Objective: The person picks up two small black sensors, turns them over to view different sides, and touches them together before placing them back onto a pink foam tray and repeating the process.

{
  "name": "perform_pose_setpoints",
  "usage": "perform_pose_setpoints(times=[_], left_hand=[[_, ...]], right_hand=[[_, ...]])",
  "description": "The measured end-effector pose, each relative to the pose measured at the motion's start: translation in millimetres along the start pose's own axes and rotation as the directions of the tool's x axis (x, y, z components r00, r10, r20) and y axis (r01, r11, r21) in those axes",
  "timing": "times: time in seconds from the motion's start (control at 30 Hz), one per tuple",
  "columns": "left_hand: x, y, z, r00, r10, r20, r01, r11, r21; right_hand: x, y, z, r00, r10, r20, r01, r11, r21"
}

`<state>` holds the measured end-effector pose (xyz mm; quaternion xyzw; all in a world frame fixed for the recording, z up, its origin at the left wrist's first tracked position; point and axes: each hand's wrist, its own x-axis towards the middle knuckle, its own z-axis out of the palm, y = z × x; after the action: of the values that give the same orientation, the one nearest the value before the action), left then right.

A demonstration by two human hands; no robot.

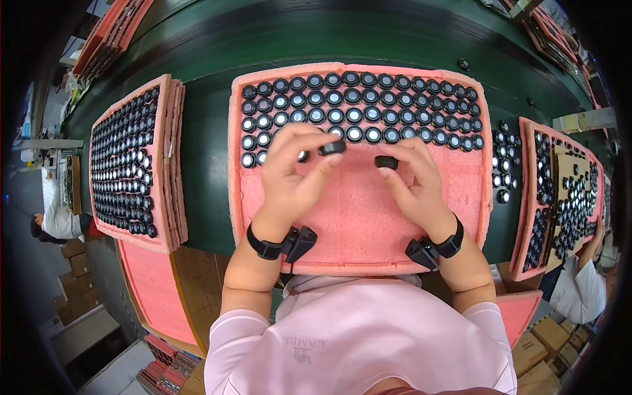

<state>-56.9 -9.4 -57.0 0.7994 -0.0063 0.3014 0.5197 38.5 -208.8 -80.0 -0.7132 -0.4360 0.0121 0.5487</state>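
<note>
My left hand (294,168) pinches a small round black part (332,148) between thumb and fingers, above the pink foam tray (355,224). A second black round part (386,162) is gripped by my right hand (416,181), a short way to the right and slightly nearer to me. The two parts are apart. Beyond my hands, rows of similar round black parts with pale centres (352,97) fill the far half of the tray. The near half shows bare pink foam. My left fingers cover some parts of the nearest row.
Stacked foam trays of parts (125,158) stand at the left. Loose black parts (505,158) lie on the green table (207,145) to the right, before another loaded tray (526,243). At the far right a co-worker's arm (594,242) reaches to it. Cardboard boxes (550,334) sit lower right.
</note>
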Motion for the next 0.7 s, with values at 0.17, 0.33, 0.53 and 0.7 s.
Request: perform_pose_setpoints(times=[0.17,0.33,0.53,0.7], left_hand=[[4,4,-36,0.993,-0.118,-0.021,0.119,0.986,0.115],[-5,-4,-40,0.95,-0.186,0.25,0.127,0.964,0.234],[-5,-13,-25,0.892,-0.309,0.329,0.121,0.866,0.485],[-4,-21,-24,0.938,-0.116,0.328,-0.092,0.826,0.556]], right_hand=[[5,-7,12,0.994,0.079,0.081,-0.081,0.997,0.01],[21,-16,26,0.96,0.215,0.18,-0.225,0.974,0.033],[28,0,42,0.96,0.131,0.249,-0.05,0.95,-0.309],[29,-1,44,0.971,-0.007,0.238,0.123,0.87,-0.477]])
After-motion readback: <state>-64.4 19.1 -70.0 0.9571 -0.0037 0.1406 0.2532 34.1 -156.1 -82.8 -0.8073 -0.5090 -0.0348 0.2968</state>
